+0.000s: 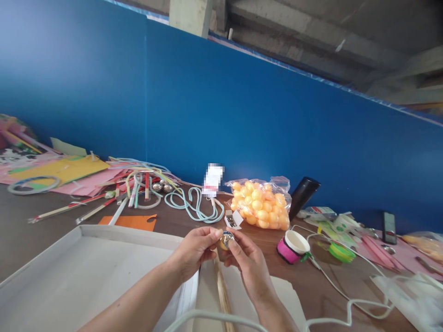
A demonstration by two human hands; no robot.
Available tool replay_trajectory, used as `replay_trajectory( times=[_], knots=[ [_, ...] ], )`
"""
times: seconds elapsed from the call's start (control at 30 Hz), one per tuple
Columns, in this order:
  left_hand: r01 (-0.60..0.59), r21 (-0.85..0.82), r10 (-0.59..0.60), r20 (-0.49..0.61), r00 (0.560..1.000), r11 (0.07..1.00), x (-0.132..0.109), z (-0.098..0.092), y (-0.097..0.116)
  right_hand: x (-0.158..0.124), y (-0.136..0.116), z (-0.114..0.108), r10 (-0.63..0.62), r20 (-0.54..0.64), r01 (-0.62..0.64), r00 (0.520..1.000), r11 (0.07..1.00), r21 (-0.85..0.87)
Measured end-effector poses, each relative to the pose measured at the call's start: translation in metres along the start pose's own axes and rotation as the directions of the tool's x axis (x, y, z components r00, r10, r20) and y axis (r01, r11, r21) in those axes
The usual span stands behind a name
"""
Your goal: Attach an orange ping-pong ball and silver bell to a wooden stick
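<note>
A small shiny metal ball (226, 238) is held between the thumb and fingers of my right hand (251, 260). My left hand (194, 251) is closed in a pinch right at the ball's left side. Whatever sits between those left fingertips is too small to make out. Under both hands a wooden stick (224, 295) lies lengthwise on a pale sheet (280, 295). Just beyond my fingers stands a little white box (238, 219) with small dark metal pieces inside.
A large white tray (131, 233) fills the near left. Behind are light-blue cords (197, 214), several silver balls (162, 186) and a bag of orange balls (261, 205). To the right are a pink-and-white tape roll (290, 251), a black cylinder (304, 196), a phone (389, 227) and a white cable (332, 286).
</note>
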State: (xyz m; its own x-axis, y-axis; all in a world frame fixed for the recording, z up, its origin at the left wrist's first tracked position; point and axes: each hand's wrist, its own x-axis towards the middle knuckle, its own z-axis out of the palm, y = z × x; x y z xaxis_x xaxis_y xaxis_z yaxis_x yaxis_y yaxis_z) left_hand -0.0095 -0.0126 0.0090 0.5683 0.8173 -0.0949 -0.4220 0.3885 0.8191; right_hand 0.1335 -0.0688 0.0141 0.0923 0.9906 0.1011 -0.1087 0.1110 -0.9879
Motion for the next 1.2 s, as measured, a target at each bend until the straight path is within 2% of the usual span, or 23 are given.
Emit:
replay_trajectory(
  times=[0.27,0.57,0.77,1.07,1.2],
  knots=[
    [-0.001,-0.024,0.003,0.049,0.999,1.0,-0.0028,0.0049,0.0023,-0.0006,-0.0025,0.0023,0.005,-0.026,-0.004,1.0,1.0,0.017],
    [0.023,-0.064,-0.02,0.052,0.998,0.998,0.0005,-0.001,-0.0005,-0.0007,-0.0011,0.002,-0.006,-0.015,0.006,1.0,1.0,0.021],
    [0.028,-0.052,-0.025,0.057,0.998,0.998,0.0,-0.0015,-0.0004,-0.0003,-0.0008,0.0005,-0.004,0.031,0.003,1.0,1.0,0.019],
    [0.028,-0.029,-0.027,0.059,0.998,0.999,0.0008,-0.0024,-0.0001,-0.0006,-0.0001,0.0021,0.006,-0.013,-0.006,1.0,0.999,0.046],
    [0.029,-0.028,-0.027,0.065,0.997,0.999,0.0016,-0.0036,-0.0005,0.0004,0.0026,-0.0006,0.013,0.032,-0.015,0.999,0.998,0.056]
  ],
)
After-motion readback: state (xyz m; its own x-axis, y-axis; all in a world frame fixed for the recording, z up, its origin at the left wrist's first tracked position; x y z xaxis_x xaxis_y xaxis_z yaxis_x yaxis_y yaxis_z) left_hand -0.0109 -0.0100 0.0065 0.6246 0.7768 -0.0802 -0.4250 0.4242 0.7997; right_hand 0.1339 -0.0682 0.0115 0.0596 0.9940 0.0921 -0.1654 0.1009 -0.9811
